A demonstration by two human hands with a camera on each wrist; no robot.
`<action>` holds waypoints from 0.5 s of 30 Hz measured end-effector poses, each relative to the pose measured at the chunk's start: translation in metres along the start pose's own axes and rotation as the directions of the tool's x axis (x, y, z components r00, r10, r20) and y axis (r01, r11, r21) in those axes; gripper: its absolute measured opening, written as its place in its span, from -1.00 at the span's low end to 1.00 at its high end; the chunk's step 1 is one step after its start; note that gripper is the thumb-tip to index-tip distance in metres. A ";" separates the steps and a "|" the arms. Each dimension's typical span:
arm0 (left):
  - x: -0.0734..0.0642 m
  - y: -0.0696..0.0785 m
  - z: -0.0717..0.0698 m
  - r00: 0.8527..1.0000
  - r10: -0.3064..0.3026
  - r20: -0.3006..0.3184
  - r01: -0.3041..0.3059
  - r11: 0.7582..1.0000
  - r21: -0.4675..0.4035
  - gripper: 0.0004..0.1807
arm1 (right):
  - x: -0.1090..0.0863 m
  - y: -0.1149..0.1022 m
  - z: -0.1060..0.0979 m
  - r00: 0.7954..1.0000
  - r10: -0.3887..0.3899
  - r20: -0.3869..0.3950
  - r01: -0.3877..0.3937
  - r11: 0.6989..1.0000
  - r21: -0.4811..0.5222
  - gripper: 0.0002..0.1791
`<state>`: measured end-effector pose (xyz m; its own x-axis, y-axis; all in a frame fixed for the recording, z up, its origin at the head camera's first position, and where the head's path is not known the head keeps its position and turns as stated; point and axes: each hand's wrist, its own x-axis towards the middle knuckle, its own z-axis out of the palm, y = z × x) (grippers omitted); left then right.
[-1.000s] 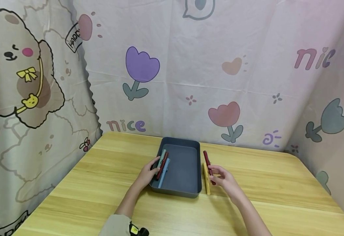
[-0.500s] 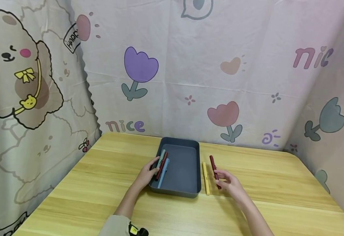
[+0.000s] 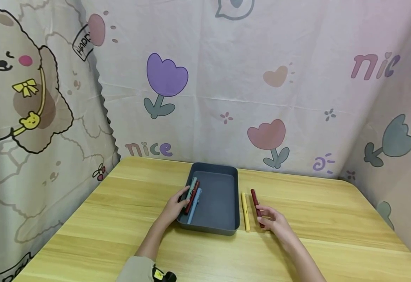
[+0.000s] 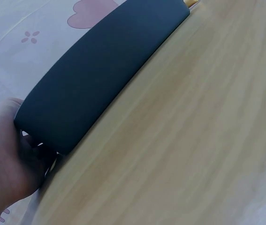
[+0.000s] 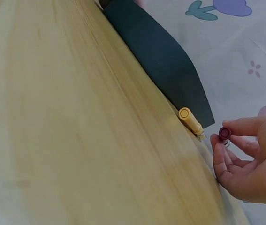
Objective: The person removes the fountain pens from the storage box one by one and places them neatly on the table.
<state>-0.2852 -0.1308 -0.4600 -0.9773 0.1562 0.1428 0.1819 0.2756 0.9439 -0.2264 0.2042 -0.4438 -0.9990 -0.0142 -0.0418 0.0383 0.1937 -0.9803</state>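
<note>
My left hand [image 3: 172, 208] grips the left side of a dark grey tray [image 3: 219, 203], its thumb and a finger over the rim. Inside, along that wall, lie a green pen [image 3: 193, 183], a red pen [image 3: 192, 199] and a blue pen [image 3: 195, 205]. The left fingers partly cover the green one. Right of the tray, my right hand [image 3: 278, 225] pinches a dark red pen [image 3: 254, 199] near its closer end; in the right wrist view this pen's round end [image 5: 224, 133] shows between thumb and fingers. Between tray and right hand lies a yellow pen [image 3: 245, 212] on the table.
A light wooden table [image 3: 205, 258] carries everything. Behind it and at both sides hang printed curtains [image 3: 212, 78] with flowers and a bear. A strap with a small black device [image 3: 163, 275] sits by the left sleeve.
My right hand has moved right and slightly nearer with the dark red pen, away from the yellow pen. The left hand has stayed on the tray. The head view has shifted slightly.
</note>
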 end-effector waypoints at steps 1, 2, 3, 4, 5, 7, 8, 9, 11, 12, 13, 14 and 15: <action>0.000 0.000 0.000 1.000 0.001 0.000 -0.001 1.000 0.000 -0.47 | 0.000 0.000 0.000 1.000 -0.001 0.000 0.001 1.000 0.001 -0.56; 0.000 0.000 0.000 1.000 0.001 -0.001 -0.001 1.000 -0.001 -0.47 | 0.000 0.000 0.000 1.000 -0.003 0.002 0.003 1.000 0.002 -0.56; 0.000 0.000 0.000 1.000 0.002 -0.002 -0.002 1.000 -0.001 -0.47 | 0.000 0.000 0.000 1.000 -0.002 0.004 0.002 1.000 0.003 -0.56; 0.000 0.000 -0.001 1.000 0.002 -0.003 -0.002 1.000 0.000 -0.47 | -0.001 0.000 0.000 1.000 -0.001 0.006 0.001 1.000 0.004 -0.56; 0.000 0.000 -0.001 1.000 0.004 -0.005 -0.004 1.000 0.001 -0.47 | -0.001 0.000 0.001 1.000 0.000 0.008 0.000 1.000 0.003 -0.55; 0.000 0.001 -0.001 1.000 0.007 -0.006 -0.007 1.000 0.004 -0.47 | -0.001 0.001 0.001 1.000 0.006 0.005 -0.006 1.000 0.002 -0.56; 0.000 0.001 -0.001 1.000 0.006 -0.006 -0.006 1.000 0.003 -0.47 | -0.001 0.001 0.001 1.000 0.007 0.004 -0.007 1.000 0.000 -0.56; 0.000 0.001 -0.001 1.000 0.008 -0.005 -0.008 1.000 0.004 -0.47 | -0.002 0.001 0.001 1.000 0.009 0.006 -0.009 1.000 -0.004 -0.55; 0.000 0.002 -0.001 1.000 0.009 -0.003 -0.009 1.000 0.003 -0.47 | -0.002 0.002 0.001 1.000 0.009 0.014 -0.009 1.000 -0.013 -0.55; 0.000 0.002 -0.001 1.000 0.008 -0.002 -0.008 1.000 0.002 -0.47 | -0.002 0.002 0.001 1.000 0.008 0.020 -0.008 1.000 -0.019 -0.55; 0.000 0.002 -0.001 1.000 0.007 -0.001 -0.007 1.000 0.000 -0.47 | -0.002 0.002 0.000 1.000 0.007 0.027 -0.006 1.000 -0.027 -0.55; 0.000 0.002 -0.001 1.000 0.006 0.000 -0.006 1.000 -0.003 -0.47 | -0.002 0.002 0.000 0.999 0.005 0.035 -0.004 0.999 -0.033 -0.54; 0.000 0.002 -0.001 1.000 0.007 -0.001 -0.007 1.000 -0.002 -0.47 | -0.003 0.002 -0.001 0.999 0.004 0.044 -0.002 0.999 -0.038 -0.54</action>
<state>-0.2847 -0.1311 -0.4580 -0.9760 0.1577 0.1499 0.1890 0.2727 0.9434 -0.2237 0.2053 -0.4458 -0.9969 -0.0566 -0.0538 0.0394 0.2305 -0.9723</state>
